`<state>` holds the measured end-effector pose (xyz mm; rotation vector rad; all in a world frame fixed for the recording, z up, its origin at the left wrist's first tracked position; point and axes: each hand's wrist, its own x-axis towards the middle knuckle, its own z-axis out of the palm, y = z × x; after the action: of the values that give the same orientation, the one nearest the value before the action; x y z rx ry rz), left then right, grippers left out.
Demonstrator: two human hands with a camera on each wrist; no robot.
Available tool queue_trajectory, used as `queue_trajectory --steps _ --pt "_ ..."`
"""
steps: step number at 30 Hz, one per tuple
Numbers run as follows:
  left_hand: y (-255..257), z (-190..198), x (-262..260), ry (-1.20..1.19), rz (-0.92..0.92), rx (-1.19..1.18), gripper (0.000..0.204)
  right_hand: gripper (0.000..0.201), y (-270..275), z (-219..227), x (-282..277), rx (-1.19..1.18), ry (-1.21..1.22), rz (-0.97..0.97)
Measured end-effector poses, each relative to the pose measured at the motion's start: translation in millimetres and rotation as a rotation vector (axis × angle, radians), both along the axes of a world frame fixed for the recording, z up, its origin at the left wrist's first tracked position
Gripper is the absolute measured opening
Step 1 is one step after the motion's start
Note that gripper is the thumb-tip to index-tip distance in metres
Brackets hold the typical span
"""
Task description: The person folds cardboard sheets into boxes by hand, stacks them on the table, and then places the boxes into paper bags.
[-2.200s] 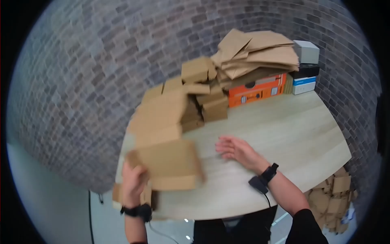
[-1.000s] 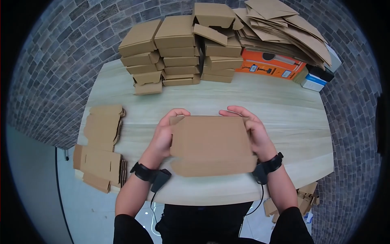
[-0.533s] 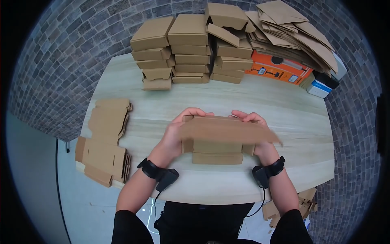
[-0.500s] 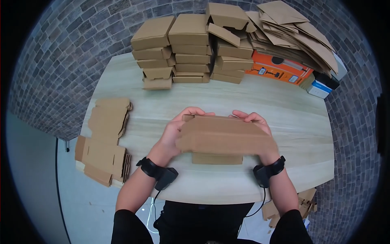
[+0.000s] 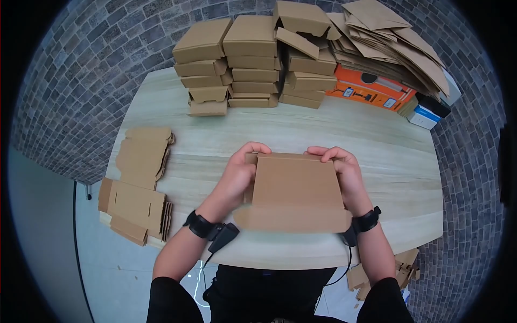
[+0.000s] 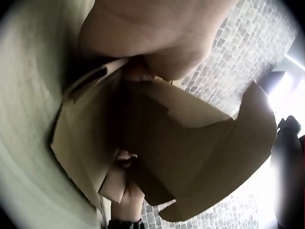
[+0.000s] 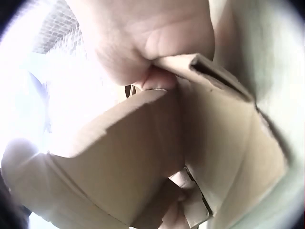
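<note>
A small brown cardboard box [image 5: 296, 183] is held low over the middle of the table. Its lid leans toward the person over the tray, and the lid's front flap [image 5: 293, 218] sticks out past the front. At the box's left side, my left hand [image 5: 237, 175] grips the side wall, fingers reaching over the back corner. The right hand [image 5: 349, 175] does the same on the opposite side. From both wrist views the lid [image 6: 205, 152] stands partly raised, leaving a gap above the tray [image 7: 219, 138]. The thumbs are mostly hidden inside the folds.
Flat unfolded cardboard blanks [image 5: 137, 199] lie stacked at the table's left edge. Along the back stand stacks of folded boxes [image 5: 250, 37], an orange box [image 5: 369, 89] under brown paper sheets [image 5: 388, 43], and smaller boxes [image 5: 425, 116]. Cardboard scraps [image 5: 406, 264] lie on the floor at right.
Earlier the left hand alone carried the cardboard in from the left; then both hands took its sides. The lid swung up, baring the tray, and has since come down toward the person.
</note>
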<state>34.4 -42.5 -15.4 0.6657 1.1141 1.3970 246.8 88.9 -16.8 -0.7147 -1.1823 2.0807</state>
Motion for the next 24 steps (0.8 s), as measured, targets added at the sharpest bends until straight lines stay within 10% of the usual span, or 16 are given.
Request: queue_trajectory --steps 5,11,16,24 --pt "-5 2 6 0.221 0.024 0.015 0.028 0.026 -7 0 -1 0.200 -0.011 -0.064" --pt "-6 9 -3 -0.215 -0.147 0.143 0.032 0.026 -8 -12 1 0.293 0.082 -0.048" --pt "-9 -4 5 0.284 -0.182 0.111 0.034 0.046 -20 -8 -7 0.137 0.152 0.000" --pt "-4 -18 1 0.243 -0.107 0.157 0.033 0.068 -17 -12 -9 0.346 0.041 -0.036"
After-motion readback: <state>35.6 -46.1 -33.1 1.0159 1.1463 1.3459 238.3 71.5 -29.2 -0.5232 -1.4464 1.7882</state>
